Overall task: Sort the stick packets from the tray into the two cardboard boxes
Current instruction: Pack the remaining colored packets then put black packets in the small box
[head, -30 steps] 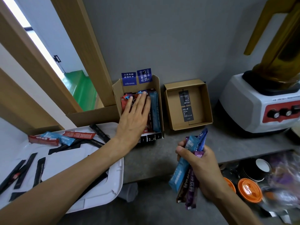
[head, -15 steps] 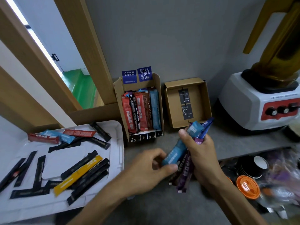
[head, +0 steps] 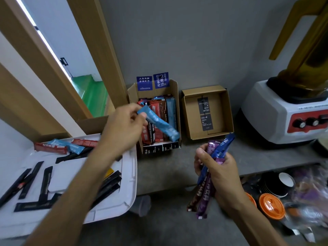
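Grey desk (head: 165, 167), fuller box (head: 156, 93) against the wall: my left hand (head: 124, 128) pinches a light-blue packet (head: 159, 124) over it, my right hand (head: 220, 173) grips a bundle (head: 215, 151) (purple, blue, perhaps brown) just before it; the tray (head: 129, 174) lies left of it.

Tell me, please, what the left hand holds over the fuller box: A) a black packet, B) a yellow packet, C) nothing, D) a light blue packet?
D: the left hand pinches a light blue packet by its end above the left box; the right hand grips purple and blue packets.
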The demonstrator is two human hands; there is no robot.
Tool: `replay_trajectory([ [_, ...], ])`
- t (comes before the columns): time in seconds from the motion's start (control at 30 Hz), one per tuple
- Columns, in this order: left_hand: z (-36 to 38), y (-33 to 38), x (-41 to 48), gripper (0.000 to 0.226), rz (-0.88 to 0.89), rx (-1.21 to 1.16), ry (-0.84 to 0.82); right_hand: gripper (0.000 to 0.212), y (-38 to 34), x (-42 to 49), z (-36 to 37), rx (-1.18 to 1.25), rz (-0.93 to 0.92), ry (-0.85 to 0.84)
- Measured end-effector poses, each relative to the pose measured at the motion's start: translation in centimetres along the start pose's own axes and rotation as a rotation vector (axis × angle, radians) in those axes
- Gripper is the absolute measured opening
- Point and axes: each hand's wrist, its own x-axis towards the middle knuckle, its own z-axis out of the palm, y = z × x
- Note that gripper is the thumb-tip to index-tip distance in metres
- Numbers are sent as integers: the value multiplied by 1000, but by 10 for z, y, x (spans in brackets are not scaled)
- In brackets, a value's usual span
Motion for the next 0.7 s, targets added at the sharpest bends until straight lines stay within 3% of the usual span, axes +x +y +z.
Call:
replay_trajectory([
  [0.1, 8, -3, 42, 16, 49, 328, -140, 21, 2, -4, -7, -46, 24, 3],
  [0.2, 37, -12, 61, 15, 73, 357, -253, 24, 3, -7, -11, -74, 32, 5],
  [0.3, 51, -17, 69, 19, 96, 272, -160, 28, 2, -8, -14, -80, 40, 8],
  [0.47, 59, -19, 53, 30, 281, 197, 23, 30, 1, -7, -17, -73, 60, 21],
  [0.57, 70, -42, 34, 43, 520, 513, 127, 32, 0, -5, -19, -67, 68, 32],
  [0.7, 86, -73, 23, 88, 615, 888, -3, 35, 2, -5, -21, -65, 89, 38],
])
